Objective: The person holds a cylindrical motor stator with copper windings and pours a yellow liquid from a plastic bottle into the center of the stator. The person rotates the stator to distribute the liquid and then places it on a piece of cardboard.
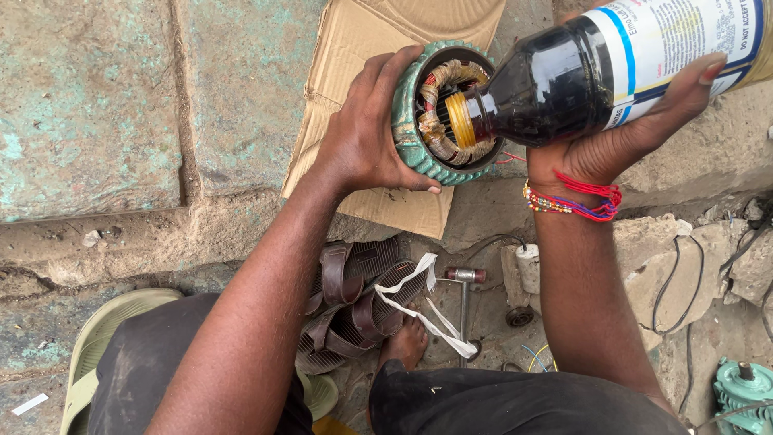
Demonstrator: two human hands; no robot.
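Observation:
My left hand [366,133] grips the ribbed green housing of a motor stator [409,121], tilted so its opening faces me, with copper windings [435,129] showing inside. My right hand [628,133] holds a dark plastic bottle [564,76] with a white and blue label, tipped over so its yellow-ringed neck [460,119] points into the stator's opening. The bottle holds a dark liquid. Red and beaded bracelets [576,200] circle my right wrist.
A flattened cardboard sheet [354,48] lies under the stator on worn green-stained stone slabs [88,105]. Below are brown sandals [354,302], a small hammer [465,278], a white cloth strip [419,302], loose wires [684,282], a green slipper [97,334] and another green motor [745,391].

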